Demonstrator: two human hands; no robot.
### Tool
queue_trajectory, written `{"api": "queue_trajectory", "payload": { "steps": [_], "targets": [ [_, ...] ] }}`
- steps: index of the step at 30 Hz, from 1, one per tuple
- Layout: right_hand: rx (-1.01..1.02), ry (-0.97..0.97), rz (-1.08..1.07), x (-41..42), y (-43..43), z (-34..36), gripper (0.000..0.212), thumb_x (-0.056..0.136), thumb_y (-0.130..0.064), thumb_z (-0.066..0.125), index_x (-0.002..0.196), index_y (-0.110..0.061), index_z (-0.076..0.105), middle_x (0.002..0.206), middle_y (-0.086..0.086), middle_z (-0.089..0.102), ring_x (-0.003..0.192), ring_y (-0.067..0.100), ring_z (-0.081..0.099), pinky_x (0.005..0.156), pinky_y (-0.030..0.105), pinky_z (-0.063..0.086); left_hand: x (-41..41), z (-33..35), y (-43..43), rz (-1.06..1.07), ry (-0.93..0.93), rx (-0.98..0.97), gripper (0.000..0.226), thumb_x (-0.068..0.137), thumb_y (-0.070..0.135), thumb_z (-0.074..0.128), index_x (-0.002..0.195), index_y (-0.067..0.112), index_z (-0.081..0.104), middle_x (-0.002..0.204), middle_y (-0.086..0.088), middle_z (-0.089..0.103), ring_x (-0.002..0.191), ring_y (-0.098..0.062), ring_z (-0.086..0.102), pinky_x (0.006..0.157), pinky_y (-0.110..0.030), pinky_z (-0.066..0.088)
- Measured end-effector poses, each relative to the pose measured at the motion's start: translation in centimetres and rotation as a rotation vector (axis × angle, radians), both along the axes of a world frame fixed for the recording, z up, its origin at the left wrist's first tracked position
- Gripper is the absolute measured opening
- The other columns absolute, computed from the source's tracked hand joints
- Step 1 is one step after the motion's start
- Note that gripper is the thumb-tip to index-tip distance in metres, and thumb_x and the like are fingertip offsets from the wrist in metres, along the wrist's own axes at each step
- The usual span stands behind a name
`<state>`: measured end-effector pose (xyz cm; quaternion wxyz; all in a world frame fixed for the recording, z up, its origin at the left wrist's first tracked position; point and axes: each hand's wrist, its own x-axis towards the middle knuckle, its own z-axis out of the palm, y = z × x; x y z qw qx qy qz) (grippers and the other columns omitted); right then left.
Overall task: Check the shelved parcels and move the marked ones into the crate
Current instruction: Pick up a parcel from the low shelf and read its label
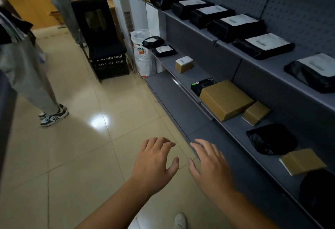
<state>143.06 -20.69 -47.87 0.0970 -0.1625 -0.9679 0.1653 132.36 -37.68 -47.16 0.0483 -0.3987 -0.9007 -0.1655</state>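
- Fingers (203, 147) on both hands are hanging spread and relaxed, gripping nothing. The left hand (154, 161) is hovering over the floor tiles (72, 138), and the right hand (210, 167) just beside it over the near edge of the bottom shelf (174, 98).
- Black labelled parcels (235, 27) are lying in a row along the top shelf, at the right.
- Brown boxes (224, 100) and black bags are sitting on the middle shelf.
- The black crate (110, 65) is standing at the shelving's far end, near a white sack (142, 54).
- The glossy beige tiles are reflecting a light.
- A person in grey trousers (27, 76) is standing at the left.
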Motion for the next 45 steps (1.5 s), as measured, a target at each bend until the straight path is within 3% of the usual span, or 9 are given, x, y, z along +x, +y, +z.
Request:
{"api": "queue_trajectory", "payload": {
  "steps": [4, 17, 23, 30, 33, 37, 45],
  "targets": [
    [0.004, 0.028, -0.021, -6.4, 3.8, 0.4, 0.045, 0.089, -0.035, 0.073, 0.131, -0.021, 0.063, 0.133, -0.003, 0.061, 0.116, 0.018, 0.061, 0.088, 0.031, 0.053, -5.8, 0.8, 4.0, -0.011, 0.002, -0.001, 0.045, 0.093, 0.054, 0.050, 0.123, 0.024, 0.068, 0.118, 0.009, 0.065, 0.111, -0.015, 0.059, 0.100, -0.035, 0.046],
    [0.026, -0.030, -0.056, -22.0, 8.5, -1.3, 0.046, 0.092, -0.037, 0.068, 0.134, -0.022, 0.060, 0.137, -0.003, 0.058, 0.118, 0.019, 0.059, 0.092, 0.036, 0.053, -23.3, -0.9, 7.8, -0.066, -0.014, 0.001, 0.043, 0.091, 0.053, 0.052, 0.119, 0.026, 0.070, 0.115, 0.010, 0.065, 0.108, -0.015, 0.061, 0.097, -0.034, 0.046],
    [-0.004, -0.031, -0.235, -30.7, 10.2, -2.4, 0.047, 0.085, -0.030, 0.080, 0.127, -0.016, 0.067, 0.131, 0.002, 0.063, 0.113, 0.025, 0.065, 0.085, 0.041, 0.058, -35.6, -0.7, 10.0, -0.174, -0.038, -0.004, 0.045, 0.093, 0.053, 0.050, 0.124, 0.026, 0.068, 0.119, 0.010, 0.065, 0.112, -0.016, 0.060, 0.102, -0.036, 0.045],
    [-0.038, -0.061, -0.394, -37.5, 11.0, -2.6, 0.045, 0.091, -0.036, 0.071, 0.133, -0.022, 0.063, 0.138, -0.003, 0.058, 0.119, 0.022, 0.060, 0.089, 0.039, 0.055, -46.6, -0.3, 13.8, -0.313, -0.064, -0.043, 0.047, 0.092, 0.055, 0.046, 0.125, 0.028, 0.067, 0.123, 0.011, 0.064, 0.116, -0.016, 0.058, 0.105, -0.035, 0.043],
    [-0.051, -0.073, -0.492, -39.5, 11.5, -3.9, 0.047, 0.088, -0.038, 0.071, 0.132, -0.022, 0.064, 0.137, -0.003, 0.059, 0.116, 0.023, 0.062, 0.085, 0.040, 0.057, -49.7, -1.2, 16.6, -0.406, -0.077, -0.070, 0.047, 0.090, 0.055, 0.049, 0.124, 0.027, 0.067, 0.122, 0.010, 0.064, 0.115, -0.017, 0.059, 0.103, -0.036, 0.044],
    [-0.103, -0.059, -0.623, -41.8, 13.0, -6.1, 0.048, 0.092, -0.035, 0.071, 0.135, -0.020, 0.060, 0.140, -0.001, 0.055, 0.123, 0.025, 0.056, 0.091, 0.044, 0.055, -52.6, -2.8, 21.5, -0.562, -0.071, -0.109, 0.045, 0.089, 0.052, 0.052, 0.124, 0.026, 0.067, 0.119, 0.008, 0.065, 0.111, -0.019, 0.060, 0.097, -0.036, 0.046],
    [-0.172, -0.080, -0.777, -48.9, 16.7, -8.8, 0.050, 0.092, -0.033, 0.069, 0.137, -0.014, 0.060, 0.137, 0.005, 0.056, 0.119, 0.032, 0.060, 0.088, 0.043, 0.057, -59.1, -3.6, 27.7, -0.700, -0.081, -0.120, 0.043, 0.089, 0.048, 0.057, 0.120, 0.021, 0.070, 0.114, 0.004, 0.068, 0.107, -0.020, 0.061, 0.094, -0.038, 0.049]
  ]
}}
